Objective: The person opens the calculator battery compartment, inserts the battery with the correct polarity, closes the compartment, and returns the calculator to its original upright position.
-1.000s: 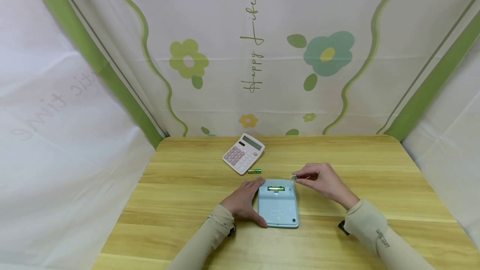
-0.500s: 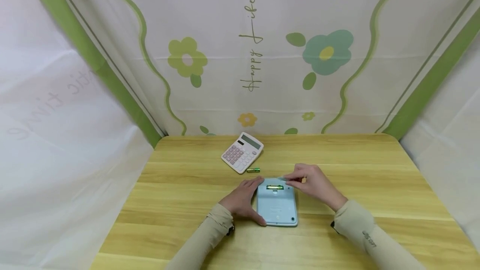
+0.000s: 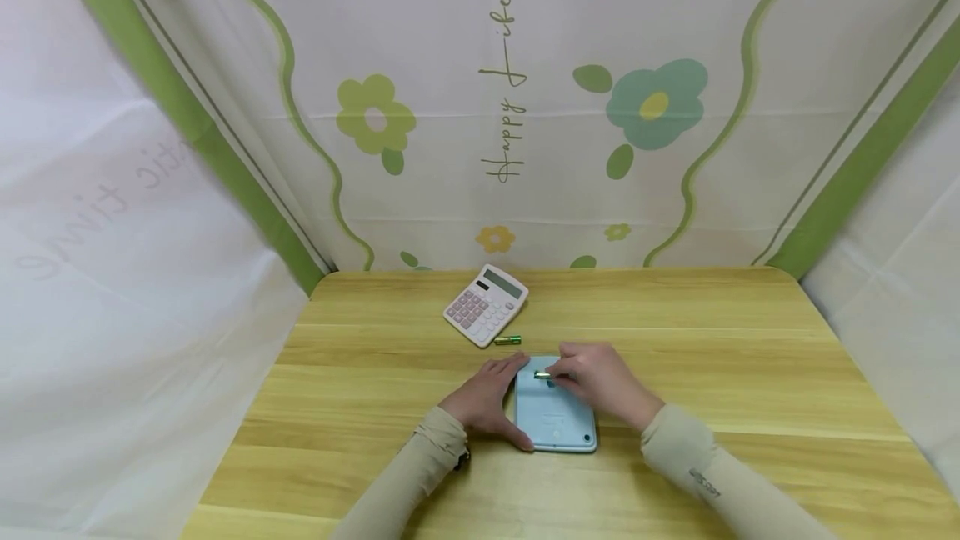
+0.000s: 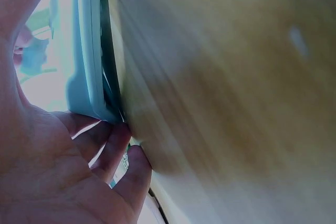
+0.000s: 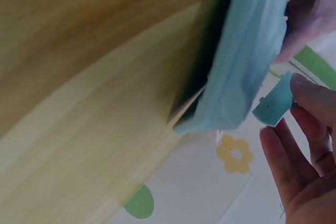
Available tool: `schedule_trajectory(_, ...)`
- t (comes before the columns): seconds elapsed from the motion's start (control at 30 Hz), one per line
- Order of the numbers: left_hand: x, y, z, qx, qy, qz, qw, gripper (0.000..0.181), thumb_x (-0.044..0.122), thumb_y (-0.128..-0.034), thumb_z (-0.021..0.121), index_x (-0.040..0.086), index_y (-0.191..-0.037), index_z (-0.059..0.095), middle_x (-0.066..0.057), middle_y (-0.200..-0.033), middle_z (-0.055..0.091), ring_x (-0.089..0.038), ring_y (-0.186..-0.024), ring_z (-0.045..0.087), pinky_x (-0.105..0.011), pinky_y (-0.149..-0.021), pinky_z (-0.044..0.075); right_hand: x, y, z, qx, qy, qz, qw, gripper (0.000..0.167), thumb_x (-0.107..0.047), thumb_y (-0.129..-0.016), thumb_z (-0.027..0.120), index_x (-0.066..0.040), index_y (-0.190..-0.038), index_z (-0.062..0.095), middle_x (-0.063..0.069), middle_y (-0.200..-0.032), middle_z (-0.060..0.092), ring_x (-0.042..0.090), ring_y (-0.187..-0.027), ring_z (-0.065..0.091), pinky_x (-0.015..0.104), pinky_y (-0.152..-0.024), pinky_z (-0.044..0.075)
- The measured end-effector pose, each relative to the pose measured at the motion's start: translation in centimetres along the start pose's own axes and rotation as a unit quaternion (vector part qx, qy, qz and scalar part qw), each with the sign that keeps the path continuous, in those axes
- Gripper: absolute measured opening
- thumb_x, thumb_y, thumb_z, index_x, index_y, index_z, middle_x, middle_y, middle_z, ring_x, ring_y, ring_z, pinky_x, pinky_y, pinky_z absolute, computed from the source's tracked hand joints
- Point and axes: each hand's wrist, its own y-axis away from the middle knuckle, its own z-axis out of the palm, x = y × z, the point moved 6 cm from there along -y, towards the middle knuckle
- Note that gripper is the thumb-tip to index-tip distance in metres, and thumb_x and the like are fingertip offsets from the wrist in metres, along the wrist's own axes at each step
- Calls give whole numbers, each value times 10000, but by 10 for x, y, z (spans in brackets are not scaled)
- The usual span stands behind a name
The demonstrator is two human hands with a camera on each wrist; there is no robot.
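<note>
A light-blue calculator (image 3: 557,422) lies face down on the table, its front hidden. A green-and-gold battery (image 3: 542,375) shows in the compartment near its far edge, partly covered by my right hand. My left hand (image 3: 486,400) holds the calculator from the left, thumb at the near edge and fingers at the far corner. Over the compartment, my right hand (image 3: 602,379) pinches a small light-blue battery cover (image 5: 275,102) between thumb and fingers. In the right wrist view the cover is apart from the calculator's body.
A pink-and-white calculator (image 3: 486,307) lies face up farther back. Just beside its near corner is a loose green-and-gold battery (image 3: 507,340). Behind the wooden table (image 3: 337,390) hangs a white flower-printed curtain (image 3: 450,190).
My right hand has moved left with the battery cover, from beside the calculator's far right corner to over the compartment. My left hand stays in place on the calculator.
</note>
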Motion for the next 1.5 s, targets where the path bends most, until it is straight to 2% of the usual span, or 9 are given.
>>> schedule_trajectory(0.1, 0, 0, 1, -6, -12, 11, 10000, 1315, 665, -635, 916, 234, -1664, 219, 57, -1720, 245, -220, -1544, 297, -424, -1221, 375, -1, 0, 6, -165, 126, -15, 9998, 143, -95, -789, 898, -132, -916, 846, -72, -748, 589, 12, -642, 570, 126, -561, 448)
schedule_trajectory(0.27, 0, -1, 1, 7, -38, 48, 10000, 1316, 672, -638, 910, 231, -1666, 215, 56, -1719, 248, -216, -1539, 303, -421, -1220, 378, -2, 1, 8, -100, 181, -58, 9998, 141, -92, -790, 898, -130, -916, 847, -73, -752, 565, 11, -638, 567, 129, -559, 453)
schedule_trajectory(0.57, -2, -1, 2, 21, -17, 26, 10000, 1322, 682, -630, 909, 229, -1664, 220, 57, -1715, 255, -213, -1535, 306, -416, -1217, 381, 1, 2, 18, -232, 35, -57, 9997, 145, -88, -812, 878, -123, -949, 845, -35, -941, 709, 77, -795, 694, 206, -677, 578)
schedule_trajectory(0.87, -2, -1, 2, 40, -29, 43, 10000, 1323, 681, -627, 911, 232, -1663, 221, 63, -1712, 260, -215, -1536, 306, -415, -1213, 387, 0, 3, 18, -257, 117, -146, 9995, 127, -90, -825, 866, -124, -944, 839, -21, -958, 726, 102, -821, 712, 241, -698, 597)
schedule_trajectory(1.27, -2, -1, 1, 21, 9, 30, 10000, 1322, 670, -628, 917, 234, -1663, 220, 66, -1714, 255, -226, -1541, 302, -423, -1214, 386, 1, 5, 21, -707, 39, 34, 9975, 146, -73, -871, 822, -95, -1015, 836, 8, -998, 733, 130, -868, 721, 258, -735, 610)
schedule_trajectory(1.5, -2, -1, 1, 35, -6, 60, 10000, 1322, 669, -631, 916, 232, -1664, 217, 65, -1716, 251, -221, -1540, 302, -421, -1213, 387, 0, 4, 21, -793, 96, -6, 9968, 135, -80, -877, 818, -91, -1011, 833, 16, -998, 735, 138, -875, 724, 269, -744, 616)
